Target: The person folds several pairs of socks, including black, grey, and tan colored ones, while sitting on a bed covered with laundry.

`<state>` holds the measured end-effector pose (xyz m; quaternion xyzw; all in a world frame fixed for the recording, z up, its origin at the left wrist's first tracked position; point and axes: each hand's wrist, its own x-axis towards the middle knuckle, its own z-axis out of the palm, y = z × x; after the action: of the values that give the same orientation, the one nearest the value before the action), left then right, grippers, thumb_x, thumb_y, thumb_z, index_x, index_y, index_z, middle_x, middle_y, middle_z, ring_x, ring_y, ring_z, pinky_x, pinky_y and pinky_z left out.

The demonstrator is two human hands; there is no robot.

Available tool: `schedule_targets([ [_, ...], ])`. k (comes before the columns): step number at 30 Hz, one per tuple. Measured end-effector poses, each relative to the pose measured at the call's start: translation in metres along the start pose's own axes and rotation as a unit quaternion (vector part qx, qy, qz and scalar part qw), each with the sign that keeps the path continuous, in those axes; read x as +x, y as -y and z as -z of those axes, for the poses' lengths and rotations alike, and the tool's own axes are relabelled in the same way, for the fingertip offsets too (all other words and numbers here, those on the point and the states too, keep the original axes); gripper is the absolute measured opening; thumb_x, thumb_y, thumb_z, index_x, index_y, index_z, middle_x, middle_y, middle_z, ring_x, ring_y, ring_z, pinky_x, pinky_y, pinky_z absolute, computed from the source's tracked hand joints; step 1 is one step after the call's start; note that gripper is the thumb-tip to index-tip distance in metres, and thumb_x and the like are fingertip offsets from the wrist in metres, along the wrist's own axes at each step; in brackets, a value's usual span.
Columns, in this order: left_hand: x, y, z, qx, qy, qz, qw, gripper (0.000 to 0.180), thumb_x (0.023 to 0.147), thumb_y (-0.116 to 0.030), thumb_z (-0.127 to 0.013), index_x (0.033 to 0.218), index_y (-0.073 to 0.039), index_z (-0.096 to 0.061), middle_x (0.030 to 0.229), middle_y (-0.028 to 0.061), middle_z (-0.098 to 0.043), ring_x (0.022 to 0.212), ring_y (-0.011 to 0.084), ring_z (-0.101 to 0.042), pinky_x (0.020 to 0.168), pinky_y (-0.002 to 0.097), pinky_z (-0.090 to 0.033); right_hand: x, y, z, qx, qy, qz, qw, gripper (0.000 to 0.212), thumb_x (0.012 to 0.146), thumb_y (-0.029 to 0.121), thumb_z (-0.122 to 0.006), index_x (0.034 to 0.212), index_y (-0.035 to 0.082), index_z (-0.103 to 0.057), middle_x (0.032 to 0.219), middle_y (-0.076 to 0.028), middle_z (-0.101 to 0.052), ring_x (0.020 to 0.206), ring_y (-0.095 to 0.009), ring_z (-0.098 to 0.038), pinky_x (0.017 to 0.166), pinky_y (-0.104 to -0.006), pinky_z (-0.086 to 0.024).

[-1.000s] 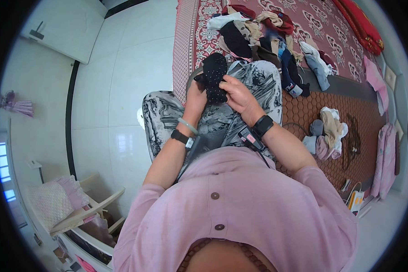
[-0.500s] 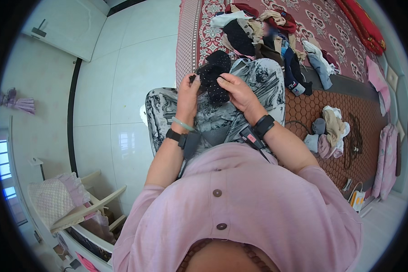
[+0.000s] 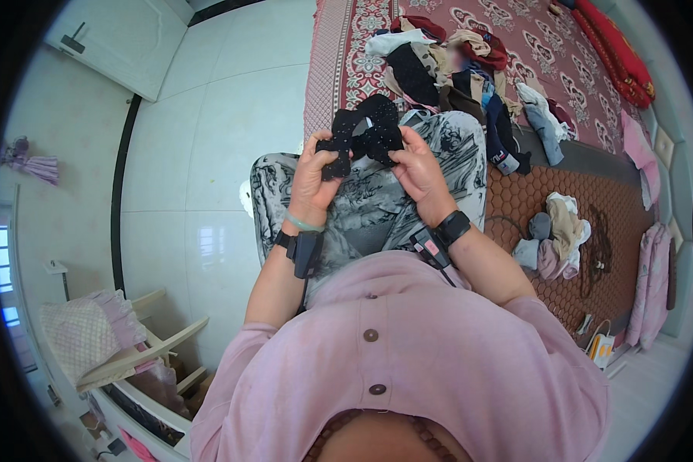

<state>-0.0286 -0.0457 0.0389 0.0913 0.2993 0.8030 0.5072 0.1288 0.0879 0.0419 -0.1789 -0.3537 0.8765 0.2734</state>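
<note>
Over my lap, both hands grip black socks (image 3: 376, 115) with small white dots. One dark end hangs from my left hand (image 3: 312, 177), pinched between thumb and fingers. The other end is in my right hand (image 3: 422, 173), its thumb pressed on the cloth. The two ends are apart, and the cloth meets in an arch beyond my hands. Whether this is one piece or a pair I cannot tell for certain. Beneath them lie my grey-and-black patterned trousers (image 3: 369, 212).
Just past my knees, a mixed pile of socks and clothes (image 3: 416, 73) lies on the red patterned bed cover (image 3: 539, 46). To the right, a smaller heap of socks (image 3: 566, 223) rests on a brown mat (image 3: 508, 189). A white chair (image 3: 158, 350) stands at the lower left.
My hands have moved apart and slightly toward me. The black cloth, bunched together before, is now spread into two ends, one in each hand.
</note>
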Motion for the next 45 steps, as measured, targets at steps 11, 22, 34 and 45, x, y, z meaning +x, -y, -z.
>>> schedule_targets([
  [11, -0.002, -0.003, -0.018, 0.011, 0.039, 0.021, 0.999, 0.067, 0.086, 0.006, -0.054, 0.148, -0.008, -0.035, 0.12, 0.0088, -0.058, 0.087, 0.0157, -0.063, 0.073, 0.0297, -0.055, -0.036, 0.052, -0.013, -0.421, -0.084, 0.167, 0.888, 0.02, 0.096, 0.017, -0.062, 0.085, 0.0, -0.06, 0.076, 0.005, -0.051, 0.071, -0.004, -0.043, 0.064, -0.0215, -0.037],
  [22, -0.016, 0.01, -0.053, 0.241, 0.086, -0.001, 0.967, 0.069, 0.081, 0.01, -0.054, 0.146, -0.007, -0.042, 0.13, 0.0076, -0.056, 0.113, 0.0138, -0.055, 0.101, 0.0261, -0.04, -0.079, 0.129, 0.012, -0.697, -0.053, 0.293, 0.652, 0.022, 0.083, 0.008, -0.07, 0.101, 0.002, -0.059, 0.113, -0.014, -0.059, 0.107, -0.025, -0.059, 0.085, -0.0334, -0.048],
  [34, -0.027, 0.004, -0.057, 0.253, 0.102, 0.019, 0.962, 0.057, 0.086, 0.001, -0.062, 0.14, -0.005, -0.048, 0.103, 0.0018, -0.061, 0.094, 0.0088, -0.056, 0.088, 0.0214, -0.043, -0.036, 0.073, -0.027, -0.369, -0.132, 0.127, 0.911, 0.016, 0.085, 0.006, -0.07, 0.098, 0.001, -0.064, 0.087, 0.001, -0.063, 0.082, -0.007, -0.056, 0.074, -0.0233, -0.046],
  [45, -0.013, 0.016, -0.035, 0.134, 0.055, 0.014, 0.989, 0.034, 0.088, 0.003, -0.065, 0.12, -0.001, -0.056, 0.114, 0.0049, -0.06, 0.098, 0.0105, -0.06, 0.085, 0.0247, -0.05, -0.04, 0.103, 0.017, -0.199, -0.193, 0.234, 0.932, 0.006, 0.096, 0.008, -0.06, 0.102, 0.006, -0.058, 0.088, 0.001, -0.062, 0.076, -0.005, -0.057, 0.067, -0.0192, -0.046],
])
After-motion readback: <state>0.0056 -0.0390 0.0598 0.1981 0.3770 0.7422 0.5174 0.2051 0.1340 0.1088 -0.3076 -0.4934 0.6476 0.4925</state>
